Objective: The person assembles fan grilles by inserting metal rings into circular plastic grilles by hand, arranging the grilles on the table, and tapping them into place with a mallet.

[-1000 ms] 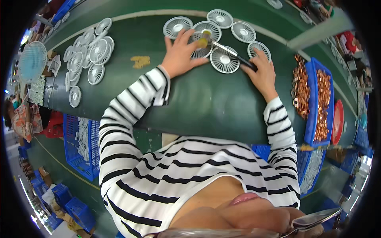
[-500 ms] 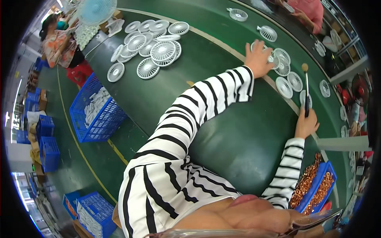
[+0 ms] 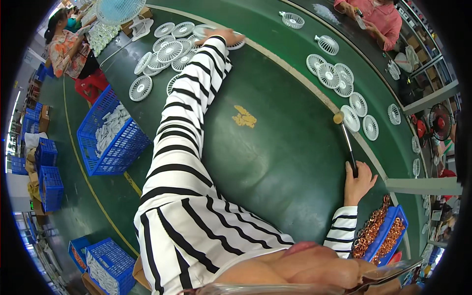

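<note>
My left hand (image 3: 222, 35) reaches to the far edge of the table, over a group of round white slotted fan grilles (image 3: 170, 51). Its fingers and thumb are spread apart, touching or just above the grilles at the right of the group; exact contact is hidden. My right hand (image 3: 360, 181) is closed around the black handle of a brush (image 3: 348, 140) with a metal shaft and a round tan head. The brush head is beside a white grille (image 3: 350, 118) in a second group along the belt's near edge.
A green conveyor belt (image 3: 275, 37) carries more grilles, some with a small stem. A blue tray (image 3: 391, 238) of copper-coloured rings stands by my right forearm. A blue crate (image 3: 115, 145) of white parts stands left of the table. Co-workers sit across the belt and stand far left.
My left hand has moved from the grilles at the belt's edge to the group at the far left. My right hand has come nearer with the brush, which now tilts left.
</note>
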### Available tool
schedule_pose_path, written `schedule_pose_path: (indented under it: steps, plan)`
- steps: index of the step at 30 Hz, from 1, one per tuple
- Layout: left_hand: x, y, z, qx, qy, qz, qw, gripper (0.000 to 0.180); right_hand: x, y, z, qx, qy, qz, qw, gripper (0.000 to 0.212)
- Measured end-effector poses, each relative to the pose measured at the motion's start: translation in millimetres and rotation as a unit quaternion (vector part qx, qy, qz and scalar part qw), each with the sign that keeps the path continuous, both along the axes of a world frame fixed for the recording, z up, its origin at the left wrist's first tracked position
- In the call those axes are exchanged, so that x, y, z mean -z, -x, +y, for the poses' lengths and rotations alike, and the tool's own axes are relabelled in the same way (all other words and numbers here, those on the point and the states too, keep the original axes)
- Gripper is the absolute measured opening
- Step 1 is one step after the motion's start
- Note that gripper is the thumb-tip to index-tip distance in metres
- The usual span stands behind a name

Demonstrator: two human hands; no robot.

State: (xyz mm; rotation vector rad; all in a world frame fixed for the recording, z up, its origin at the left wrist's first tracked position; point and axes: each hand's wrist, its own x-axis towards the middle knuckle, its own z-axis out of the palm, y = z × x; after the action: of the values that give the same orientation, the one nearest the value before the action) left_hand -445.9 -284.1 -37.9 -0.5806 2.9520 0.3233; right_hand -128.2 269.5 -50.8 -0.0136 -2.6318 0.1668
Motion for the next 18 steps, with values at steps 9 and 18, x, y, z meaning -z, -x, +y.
schedule_pose_path:
  steps: [9,18]
  plan:
    - [-6.2,-185.5,199.4,0.312,-0.005,0.112,0.943,0.068,1.4,-54.6,14.8,0.082,0.014,-0.014,0.996,0.031]
    - [3.9,-296.5,227.8,0.516,-0.031,0.198,0.833,0.063,-2.3,-161.0,20.7,0.06,0.102,0.01,0.993,0.03]
